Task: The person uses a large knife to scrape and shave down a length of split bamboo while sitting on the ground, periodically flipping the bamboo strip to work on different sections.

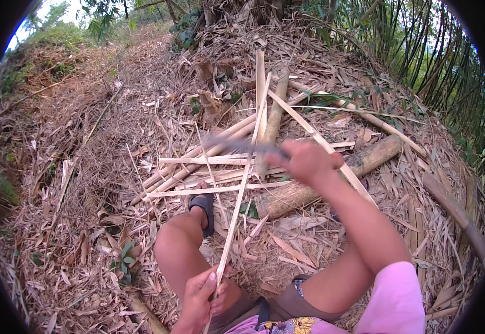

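Note:
Near the lower edge my left hand point(202, 296) is closed around the near end of a long pale split bamboo strip point(237, 212). The strip slants up and away between my knees toward the bamboo pile. My right hand point(312, 162) is raised farther off, its fingers wrapped round the dark handle of a knife. The knife's blade point(234, 143) points left, smeared by motion, and crosses the strip in the picture; whether it touches the strip I cannot tell.
Split bamboo pieces point(198, 161) lie crossed in front of my feet. A thick bamboo log point(287, 201) rests to their right, and another bamboo pole point(276, 106) lies beyond. Dry leaves cover the sloping ground. Cut stumps point(209, 101) stand farther back, with bamboo stalks point(420, 50) at far right.

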Motion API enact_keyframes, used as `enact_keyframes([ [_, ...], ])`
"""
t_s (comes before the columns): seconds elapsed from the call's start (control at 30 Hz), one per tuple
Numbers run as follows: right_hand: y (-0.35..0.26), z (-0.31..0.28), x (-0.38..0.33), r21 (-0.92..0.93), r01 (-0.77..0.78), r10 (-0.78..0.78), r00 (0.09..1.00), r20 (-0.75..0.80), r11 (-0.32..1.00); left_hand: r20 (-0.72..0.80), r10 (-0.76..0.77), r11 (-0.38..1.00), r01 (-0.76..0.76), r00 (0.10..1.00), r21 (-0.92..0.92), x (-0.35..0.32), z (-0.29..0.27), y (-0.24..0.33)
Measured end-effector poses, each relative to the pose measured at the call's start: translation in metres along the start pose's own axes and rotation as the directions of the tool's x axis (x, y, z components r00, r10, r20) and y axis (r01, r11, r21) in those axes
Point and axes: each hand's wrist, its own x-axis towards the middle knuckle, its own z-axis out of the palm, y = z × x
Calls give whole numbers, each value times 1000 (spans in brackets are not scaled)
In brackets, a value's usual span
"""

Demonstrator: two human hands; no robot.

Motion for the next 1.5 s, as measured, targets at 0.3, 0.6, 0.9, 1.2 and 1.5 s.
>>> enact_keyframes([
  [0.3, 23, -1, -3, -39, -30, 33, 997, 73, 999, -72, -80, 997, 80, 994, -4, -28, -3, -12],
  [0.6, 33, -2, -14, 3, -208, 197, 930, 310, 978, -145, -161, 985, 168, 976, 36, -38, -29, -35],
  [0.9, 86, -10, -2, 82, -608, 597, 793, 122, 790, -143, -65, 990, 83, 988, 118, -71, -44, -49],
  [1.2, 13, -7, 2, 332, -483, 452, 876, 169, 810, 58, 11, 1000, -9, 998, -30, 15, -16, 1],
  [1.5, -106, -41, -51, 278, -49, -15, 975, 223, 959, 137, 139, 986, -124, 981, -112, 60, 7, 36],
])
